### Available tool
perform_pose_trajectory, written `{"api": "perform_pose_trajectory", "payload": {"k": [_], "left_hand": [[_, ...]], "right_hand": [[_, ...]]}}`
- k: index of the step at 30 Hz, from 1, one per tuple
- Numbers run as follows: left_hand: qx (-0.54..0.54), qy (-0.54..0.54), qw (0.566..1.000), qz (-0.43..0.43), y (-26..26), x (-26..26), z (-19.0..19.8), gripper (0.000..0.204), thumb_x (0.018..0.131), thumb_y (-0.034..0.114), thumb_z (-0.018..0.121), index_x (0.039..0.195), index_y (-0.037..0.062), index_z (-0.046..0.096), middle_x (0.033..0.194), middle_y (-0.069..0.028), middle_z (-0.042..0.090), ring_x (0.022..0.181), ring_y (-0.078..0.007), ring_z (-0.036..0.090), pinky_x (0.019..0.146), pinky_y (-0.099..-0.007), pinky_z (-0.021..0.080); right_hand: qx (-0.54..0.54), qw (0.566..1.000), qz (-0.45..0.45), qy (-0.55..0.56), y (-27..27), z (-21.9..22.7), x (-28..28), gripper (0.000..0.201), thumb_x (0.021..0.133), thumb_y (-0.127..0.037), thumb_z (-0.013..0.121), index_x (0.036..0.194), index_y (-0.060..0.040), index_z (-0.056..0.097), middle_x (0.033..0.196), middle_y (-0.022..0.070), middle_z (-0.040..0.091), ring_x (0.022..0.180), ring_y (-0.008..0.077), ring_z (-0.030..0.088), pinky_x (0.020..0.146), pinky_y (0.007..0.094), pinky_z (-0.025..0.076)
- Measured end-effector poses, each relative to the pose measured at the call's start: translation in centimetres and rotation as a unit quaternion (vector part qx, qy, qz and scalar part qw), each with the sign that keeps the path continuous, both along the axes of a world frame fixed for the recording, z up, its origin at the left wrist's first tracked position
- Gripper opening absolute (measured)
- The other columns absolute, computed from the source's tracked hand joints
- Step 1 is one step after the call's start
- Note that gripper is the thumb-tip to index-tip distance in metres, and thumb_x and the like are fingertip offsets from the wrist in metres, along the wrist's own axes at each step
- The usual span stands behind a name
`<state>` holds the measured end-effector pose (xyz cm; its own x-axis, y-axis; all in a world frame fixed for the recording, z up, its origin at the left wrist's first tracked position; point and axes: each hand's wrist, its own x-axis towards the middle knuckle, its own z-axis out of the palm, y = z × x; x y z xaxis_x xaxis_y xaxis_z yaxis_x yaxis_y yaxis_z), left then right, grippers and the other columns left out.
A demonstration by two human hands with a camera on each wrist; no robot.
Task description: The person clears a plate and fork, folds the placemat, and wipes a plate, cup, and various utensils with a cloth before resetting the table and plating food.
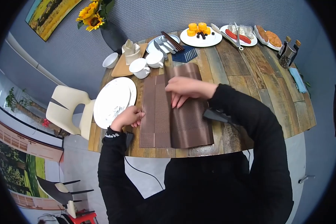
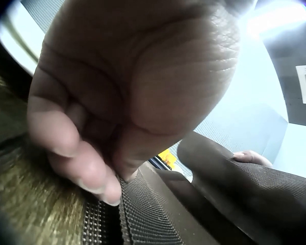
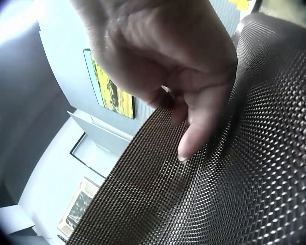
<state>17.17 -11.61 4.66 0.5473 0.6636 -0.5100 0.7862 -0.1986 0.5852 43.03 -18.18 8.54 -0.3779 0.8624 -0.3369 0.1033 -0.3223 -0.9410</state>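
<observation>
A brown woven placemat (image 1: pixel 162 108) lies near the table's front edge, and a curved brown sheet (image 1: pixel 191 128) of the same weave arches up over its right part. My left hand (image 1: pixel 128 116) pinches the flat mat's left edge between thumb and curled fingers. In the left wrist view, the fingertips (image 2: pixel 109 193) sit right at the woven border. Over the mat's middle, my right hand (image 1: pixel 186 89) pinches the raised sheet's left edge. Its thumb side is partly hidden in the head view; the right wrist view shows a finger (image 3: pixel 196 135) lying against the mesh.
White plates (image 1: pixel 114 99) are stacked at left, beside a white chair (image 1: pixel 69 108). Two white cups (image 1: pixel 140 68) stand behind the mat, near a cutlery plate (image 1: pixel 153 46) and a blue coaster (image 1: pixel 184 55). Food plates (image 1: pixel 214 41) line the back; bottles (image 1: pixel 287 54) and a blue cloth (image 1: pixel 297 79) lie right.
</observation>
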Motion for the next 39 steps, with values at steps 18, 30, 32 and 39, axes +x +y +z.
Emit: {"api": "perform_pose_trajectory", "payload": {"k": [18, 30, 32, 39], "left_hand": [[-0.052, 0.009, 0.998, 0.045, 0.4, 0.5, 1.0, 0.05, 0.089, 0.042, 0.039, 0.067, -0.0015, 0.052, 0.053, -0.0094, 0.055, 0.042, -0.0158, 0.054, 0.039, -0.0249, 0.043], [0.022, 0.02, 0.999, -0.033, 0.3, 0.7, 0.4, 0.038, 0.086, 0.03, 0.051, 0.063, -0.0004, 0.052, 0.048, -0.0043, 0.053, 0.038, -0.011, 0.052, 0.037, -0.0218, 0.039], [0.026, 0.022, 0.999, -0.041, 0.4, 0.8, 0.4, 0.038, 0.086, 0.03, 0.051, 0.063, -0.0005, 0.052, 0.048, -0.0043, 0.053, 0.038, -0.0107, 0.051, 0.037, -0.0216, 0.039], [0.015, 0.022, 0.999, -0.022, 0.4, 0.8, 0.5, 0.037, 0.086, 0.026, 0.05, 0.062, -0.0029, 0.053, 0.048, -0.0053, 0.054, 0.038, -0.0121, 0.051, 0.038, -0.0237, 0.04]], "right_hand": [[0.023, 0.971, 0.105, -0.212, 6.2, -5.0, -8.3, 0.034, 0.082, -0.02, 0.038, 0.08, 0.0116, 0.05, 0.068, 0.0207, 0.059, 0.057, 0.027, 0.062, 0.047, 0.0328, 0.053], [0.325, 0.902, 0.134, -0.25, 3.5, -4.3, -0.6, 0.023, 0.073, -0.022, 0.06, 0.086, -0.0025, 0.06, 0.087, 0.0115, 0.061, 0.083, 0.0239, 0.058, 0.072, 0.0318, 0.045], [0.344, 0.903, 0.019, -0.258, 2.8, -3.9, 2.6, 0.021, 0.071, -0.017, 0.06, 0.087, -0.0026, 0.058, 0.085, 0.0119, 0.06, 0.081, 0.0242, 0.058, 0.071, 0.0322, 0.046], [0.202, 0.925, -0.204, -0.25, -0.8, -6.9, 8.8, 0.034, 0.075, -0.016, 0.061, 0.1, 0.0038, 0.048, 0.083, 0.0105, 0.053, 0.079, 0.0187, 0.055, 0.067, 0.0293, 0.046]]}}
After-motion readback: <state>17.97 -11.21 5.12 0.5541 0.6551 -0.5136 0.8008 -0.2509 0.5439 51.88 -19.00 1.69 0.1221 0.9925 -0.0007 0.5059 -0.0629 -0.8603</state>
